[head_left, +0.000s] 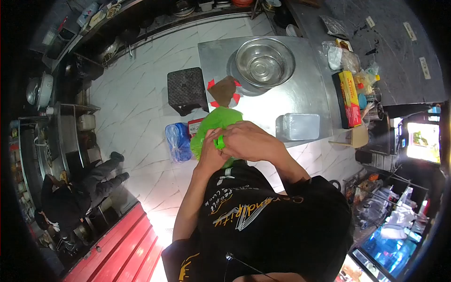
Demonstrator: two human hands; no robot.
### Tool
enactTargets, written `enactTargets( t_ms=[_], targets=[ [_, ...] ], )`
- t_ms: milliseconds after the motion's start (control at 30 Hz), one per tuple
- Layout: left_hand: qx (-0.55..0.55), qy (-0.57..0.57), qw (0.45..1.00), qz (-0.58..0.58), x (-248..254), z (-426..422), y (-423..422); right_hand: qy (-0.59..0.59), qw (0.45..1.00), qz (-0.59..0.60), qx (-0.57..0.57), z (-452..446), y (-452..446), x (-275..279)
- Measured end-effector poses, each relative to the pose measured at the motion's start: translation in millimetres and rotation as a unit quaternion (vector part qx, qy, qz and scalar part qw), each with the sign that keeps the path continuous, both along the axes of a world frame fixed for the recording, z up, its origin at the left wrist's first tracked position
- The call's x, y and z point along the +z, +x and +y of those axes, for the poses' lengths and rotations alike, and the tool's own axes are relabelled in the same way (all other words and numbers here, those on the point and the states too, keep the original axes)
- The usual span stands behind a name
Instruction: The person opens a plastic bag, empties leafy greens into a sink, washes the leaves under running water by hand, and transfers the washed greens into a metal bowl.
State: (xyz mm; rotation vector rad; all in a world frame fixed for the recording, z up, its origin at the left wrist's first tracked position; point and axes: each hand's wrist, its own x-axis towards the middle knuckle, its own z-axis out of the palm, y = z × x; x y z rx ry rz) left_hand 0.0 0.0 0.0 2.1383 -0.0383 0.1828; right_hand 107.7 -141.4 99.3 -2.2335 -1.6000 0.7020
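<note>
A bright green plastic bag (218,117) hangs in front of my body, its neck bunched up between my hands. My left hand (210,152) is closed on the gathered green plastic, fingers bent. My right hand (251,141) meets it from the other side, its fingers also closed on the bag's neck. What the bag holds, if anything, cannot be seen. Just beyond it lies a brown piece with red corners (223,90) by the table's edge. On the left, a blue plastic bag (178,142) and a partly covered red and white box (195,126) sit near the green one.
A steel table (216,54) carries a large metal bowl (265,63) and a clear rectangular container (301,127). A black woven stool (185,89) stands left of it. At right, a yellow and red box (349,98) lies among bottles. Another person (75,197) is at the left.
</note>
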Motion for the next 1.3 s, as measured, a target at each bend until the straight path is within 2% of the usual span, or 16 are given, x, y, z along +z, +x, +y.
enactTargets(
  t_ms=[67,167,233,333,433,533,600,633,667,700,733,800,867,1000,1200,1300],
  targets=[
    [-0.002,-0.022,0.999,0.031,15.4,-1.5,2.2,0.111,0.994,-0.009,-0.004,-6.9,2.9,-6.7],
    [0.027,0.076,0.996,-0.031,6.3,20.7,-1.1,0.188,0.909,0.349,-0.13,-0.5,27.3,-37.6],
    [0.106,0.03,0.993,0.051,16.8,20.3,-14.6,0.381,0.622,0.619,-0.292,-3.3,40.1,-100.4],
    [0.22,-0.042,0.971,0.081,25.2,30.8,-43.8,0.407,0.421,0.558,-0.588,-26.4,71.7,-217.4],
    [0.312,-0.023,0.947,0.075,30.3,43.4,-82.2,0.418,0.199,0.617,-0.636,-58.8,114.6,-255.3],
    [0.383,0.014,0.923,0.042,27.6,54.8,-122.8,0.406,0.265,0.55,-0.68,-72.7,157.9,-309.9],
    [0.467,-0.009,0.879,0.097,24.9,56.2,-143.7,0.498,0.285,0.604,-0.554,-57.0,171.7,-306.4],
    [0.505,-0.026,0.855,0.116,25.7,61.5,-150.2,0.494,0.386,0.559,-0.543,-58.3,183.9,-326.3],
    [0.521,-0.043,0.843,0.128,35.4,65.6,-158.1,0.38,0.657,0.343,-0.553,-65.3,189.4,-349.9],
    [0.538,-0.033,0.835,0.113,36.4,73.1,-169.8,0.271,0.794,0.104,-0.534,-75.8,196.9,-373.7],
    [0.551,-0.025,0.828,0.102,34.9,76.8,-181.5,0.239,0.818,0.01,-0.523,-92.6,205.6,-405.0],
    [0.583,-0.03,0.808,0.083,26.4,85.5,-201.3,0.35,0.809,0.109,-0.46,-121.0,243.3,-465.1],
    [0.618,-0.045,0.781,0.072,16.8,96.1,-225.3,0.403,0.716,0.301,-0.484,-103.1,233.5,-449.0],
    [0.648,-0.072,0.757,0.054,9.3,118.0,-279.3,0.461,0.348,0.53,-0.621,-26.3,167.1,-341.6],
    [0.688,-0.169,0.704,0.056,-12.0,174.8,-357.8,0.444,0.385,0.569,-0.575,73.5,51.8,-330.9],
    [0.666,-0.152,0.725,0.083,-26.3,218.9,-403.1,0.456,0.441,0.459,-0.622,143.1,-7.3,-323.4]
  ],
)
